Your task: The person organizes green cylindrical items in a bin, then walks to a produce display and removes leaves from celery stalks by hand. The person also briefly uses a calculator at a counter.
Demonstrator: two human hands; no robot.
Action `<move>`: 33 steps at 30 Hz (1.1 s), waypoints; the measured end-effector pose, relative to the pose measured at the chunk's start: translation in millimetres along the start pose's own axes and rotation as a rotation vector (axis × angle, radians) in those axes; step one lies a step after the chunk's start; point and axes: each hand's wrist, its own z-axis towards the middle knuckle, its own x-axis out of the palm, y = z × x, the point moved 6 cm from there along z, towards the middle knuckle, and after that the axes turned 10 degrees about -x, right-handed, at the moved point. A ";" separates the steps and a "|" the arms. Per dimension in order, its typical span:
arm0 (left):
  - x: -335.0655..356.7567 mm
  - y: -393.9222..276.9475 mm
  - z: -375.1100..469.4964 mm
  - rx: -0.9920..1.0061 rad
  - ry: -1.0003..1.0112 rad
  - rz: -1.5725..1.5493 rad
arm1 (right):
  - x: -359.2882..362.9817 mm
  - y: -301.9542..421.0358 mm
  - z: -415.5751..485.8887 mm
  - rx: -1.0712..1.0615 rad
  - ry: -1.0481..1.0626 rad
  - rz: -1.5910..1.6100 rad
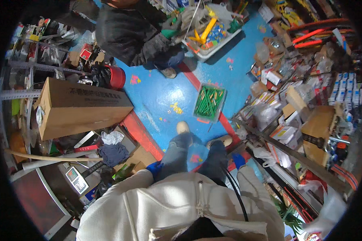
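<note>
My left hand (154, 169), in a blue glove, hangs against my left thigh; its fingers are mostly hidden. On the other side my right hand (238, 161), gloved in blue too, hangs beside my right leg near the shelf edge. Nothing shows in either hand, though how far the fingers are closed is unclear. On the blue floor ahead of my shoes stands a clear plastic bin (225, 99) with many green rods (210, 104) in it. Farther off, a white plastic tub (209, 55) holds a yellow tool (208, 30) and blue-wrapped small goods (217, 33).
Another person (126, 33) in a dark jacket stands by the tub, a green-cuffed glove near it. A long cardboard box (87, 110) and a red bucket (117, 77) line the left. A digital scale (77, 180) sits lower left. Loaded shelving with a metal rail (289, 153) runs along the right.
</note>
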 end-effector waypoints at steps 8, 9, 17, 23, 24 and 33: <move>-43.1 59.1 -54.7 -0.024 0.089 0.467 | -73.5 31.5 -41.1 0.410 -0.124 0.649; -36.9 67.2 -49.6 -0.040 0.088 0.449 | -86.3 38.0 -39.9 0.358 -0.088 0.512; -43.8 29.1 -3.3 -0.010 -0.019 0.254 | -220.5 159.7 24.9 -0.064 -0.548 0.592; -95.3 -20.5 -31.4 0.125 -0.239 -0.679 | -390.0 301.5 -48.4 -0.454 -0.850 0.296; -79.0 -18.4 -32.4 0.014 -0.155 -0.591 | -414.5 317.0 -69.7 -0.550 -0.939 0.197; 43.6 -14.8 -9.6 0.191 0.000 0.485 | -473.8 323.7 -113.8 -0.696 -0.963 0.164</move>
